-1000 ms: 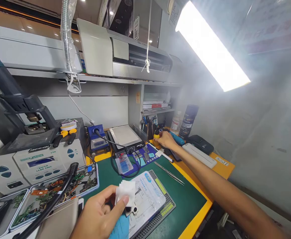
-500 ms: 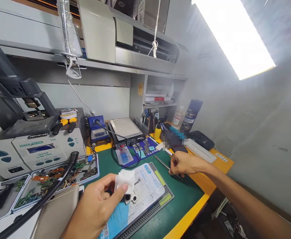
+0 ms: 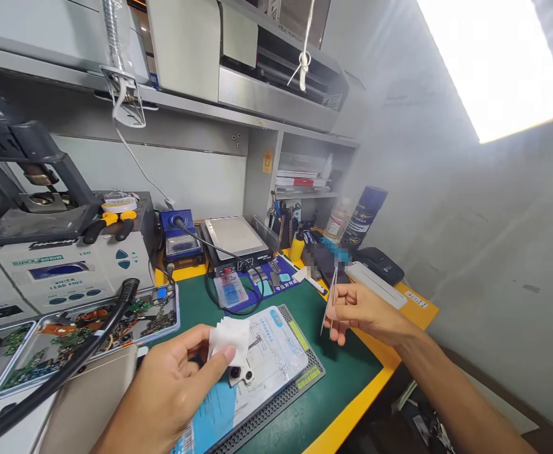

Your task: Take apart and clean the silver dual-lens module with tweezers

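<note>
Between thumb and fingers, my left hand holds a folded white wipe. Just below the wipe shows a small part with two dark round lenses, which looks like a camera module; whether my fingers also hold it I cannot tell. Beneath them lies a blue and white plastic packet on a grey perforated mat. My right hand pinches a pair of metal tweezers, held nearly upright above the green work mat.
A tray of circuit boards and flex cables stands at left, crossed by a black hose. Behind are a hot-air station, a soldering unit and a heating plate. A yellow bottle and spray can stand back right.
My right hand has lifted the tweezers from lying low over the green mat to nearly upright. My left hand still holds the wipe. The view has shifted slightly.
</note>
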A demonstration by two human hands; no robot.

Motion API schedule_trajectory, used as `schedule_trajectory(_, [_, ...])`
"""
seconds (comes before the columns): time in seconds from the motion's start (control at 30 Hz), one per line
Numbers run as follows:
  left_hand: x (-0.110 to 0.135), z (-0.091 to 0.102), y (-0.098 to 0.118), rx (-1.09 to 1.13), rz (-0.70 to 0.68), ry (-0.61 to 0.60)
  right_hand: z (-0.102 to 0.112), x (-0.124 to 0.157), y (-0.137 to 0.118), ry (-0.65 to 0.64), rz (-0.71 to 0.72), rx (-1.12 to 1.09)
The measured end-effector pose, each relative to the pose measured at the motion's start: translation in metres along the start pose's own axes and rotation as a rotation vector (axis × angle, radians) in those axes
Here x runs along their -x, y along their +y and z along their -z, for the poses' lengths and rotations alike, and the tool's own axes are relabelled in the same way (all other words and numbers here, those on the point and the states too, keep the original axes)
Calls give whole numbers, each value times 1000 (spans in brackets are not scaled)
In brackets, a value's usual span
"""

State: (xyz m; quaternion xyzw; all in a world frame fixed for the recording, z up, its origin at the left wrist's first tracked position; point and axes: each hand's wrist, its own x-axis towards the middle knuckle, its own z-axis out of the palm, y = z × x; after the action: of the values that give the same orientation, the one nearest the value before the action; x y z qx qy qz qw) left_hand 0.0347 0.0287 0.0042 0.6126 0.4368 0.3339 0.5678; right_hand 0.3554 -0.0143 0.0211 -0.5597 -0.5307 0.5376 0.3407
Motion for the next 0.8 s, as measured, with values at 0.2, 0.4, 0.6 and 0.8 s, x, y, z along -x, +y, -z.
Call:
schedule_trajectory(0.2, [0, 5, 1, -87, 29, -79, -42, -2, -7, -40, 166, -343])
schedule_trajectory(0.4, [3, -2, 14, -101, 87, -31, -65, -28, -23, -176, 171, -426])
schedule_trajectory(0.6, [3, -9, 16, -332, 58, 74, -71, -53, -14, -231, 129, -400])
schedule_trajectory(0.8, [0, -9, -1, -520, -49, 87, -69, -45, -9, -257, 70, -328])
